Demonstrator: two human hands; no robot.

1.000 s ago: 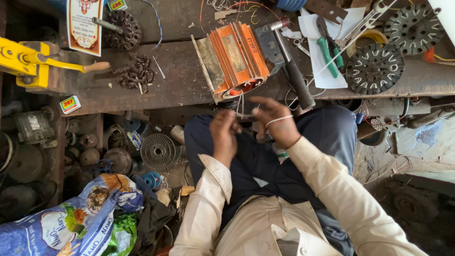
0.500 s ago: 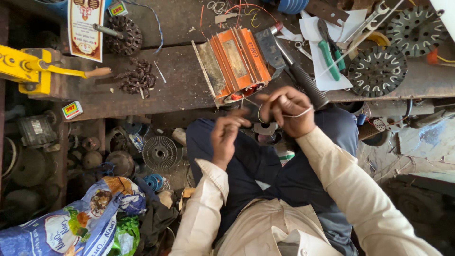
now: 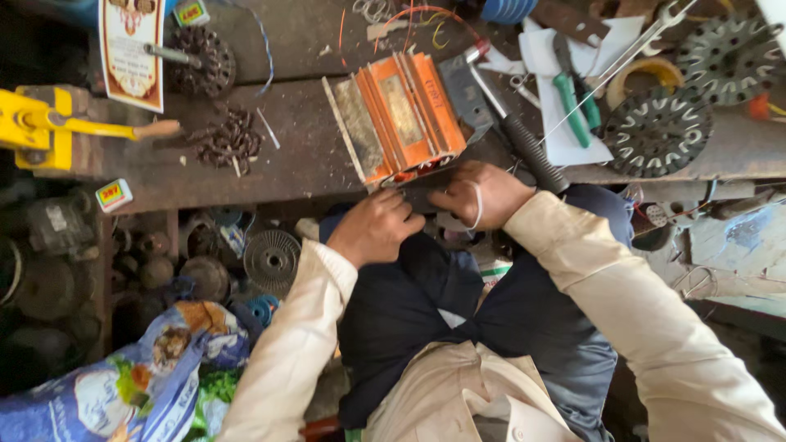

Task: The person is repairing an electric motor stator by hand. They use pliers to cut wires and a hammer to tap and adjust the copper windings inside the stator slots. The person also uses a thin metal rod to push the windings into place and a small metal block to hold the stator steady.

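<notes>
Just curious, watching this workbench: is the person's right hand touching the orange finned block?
Cannot tell. In the head view the right hand sits at the near bottom edge of the orange finned block, but its fingertips are hidden, so neither contact nor gap shows.

- Orange block point(image 3: 401, 115): painted metal, dusty matt.
- Workbench point(image 3: 286, 164) under it: rough, stained wood.
- Toothed discs point(image 3: 655, 131) right of the block: dull metal.
- Sleeves point(image 3: 286, 352): matt cloth.

free: bare bench point(image 3: 303, 160) left of orange block point(image 3: 401, 115) | blocked: hammer point(image 3: 512, 123) just right, slotted discs point(image 3: 655, 131) beyond (pliers point(image 3: 573, 90) between) | left: scrap pile point(image 3: 229, 139), yellow tool point(image 3: 49, 123)
</notes>
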